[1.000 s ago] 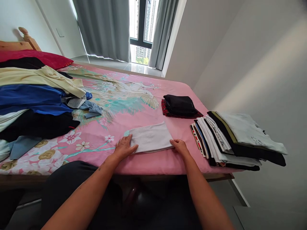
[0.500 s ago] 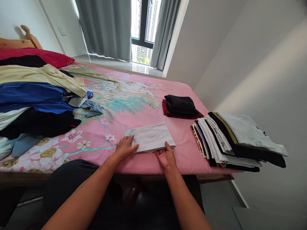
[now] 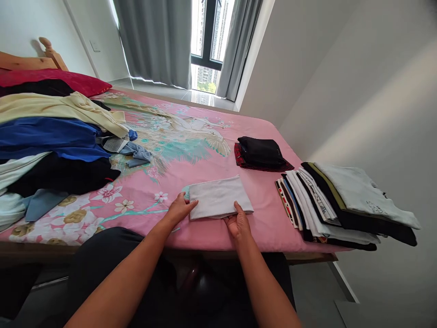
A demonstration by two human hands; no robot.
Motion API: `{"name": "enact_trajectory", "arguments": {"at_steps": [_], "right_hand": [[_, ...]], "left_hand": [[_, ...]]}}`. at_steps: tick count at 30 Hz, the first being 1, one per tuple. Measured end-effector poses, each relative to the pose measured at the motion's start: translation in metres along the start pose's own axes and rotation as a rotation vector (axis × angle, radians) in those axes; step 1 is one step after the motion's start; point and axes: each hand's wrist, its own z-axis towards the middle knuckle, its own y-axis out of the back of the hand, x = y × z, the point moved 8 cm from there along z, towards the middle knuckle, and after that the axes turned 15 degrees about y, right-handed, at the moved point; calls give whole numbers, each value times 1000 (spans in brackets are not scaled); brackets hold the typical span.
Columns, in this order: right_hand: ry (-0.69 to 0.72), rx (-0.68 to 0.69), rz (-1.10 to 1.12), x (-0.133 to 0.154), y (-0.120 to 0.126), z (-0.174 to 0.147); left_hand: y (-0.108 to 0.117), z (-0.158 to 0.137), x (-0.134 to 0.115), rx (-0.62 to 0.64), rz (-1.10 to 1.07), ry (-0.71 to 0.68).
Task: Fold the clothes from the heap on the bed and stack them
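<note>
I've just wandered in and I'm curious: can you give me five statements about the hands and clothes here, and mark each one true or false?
1. The right hand holds the near edge of the light grey cloth, thumb on top. True.
2. The left hand rests on the black bundle. False: it is at the left end of the light grey cloth.
3. The black bundle lies on red plaid cloth. True.
4. The stack of folded clothes is on the left side of the bed. False: it is on the right; loose clothes lie on the left.
5. The curtains leave part of the window showing. True.
</note>
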Motion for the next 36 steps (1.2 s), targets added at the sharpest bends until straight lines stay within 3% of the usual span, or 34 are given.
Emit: {"name": "enact_trajectory", "arguments": {"at_steps": [2,5,12,17,23,25,31,36], "right_hand": [[-29,-15,-3,-1,0,-1],[-57,-4,-10,-5,-2,-4],[-188,78,-21,-29,-8,-15],[-189,110,9,-34,-12,-18],[-209,116,-31,-41,-11,-23],[-201,129,-26,-43,-11,-22],[-132,192,16,-44,-16,-23],[-69,255,140,-31,-25,-29]], "left_hand": [[-7,3,5,151,-178,84],[-19,1,4,308,-269,101],[-29,-5,-2,387,-436,104],[-35,-10,-6,442,-559,89],[-50,-13,-12,660,-770,197],[-52,-12,-13,666,-782,226],[-52,-17,-18,550,-757,137],[-55,-35,-17,553,-836,139]]}}
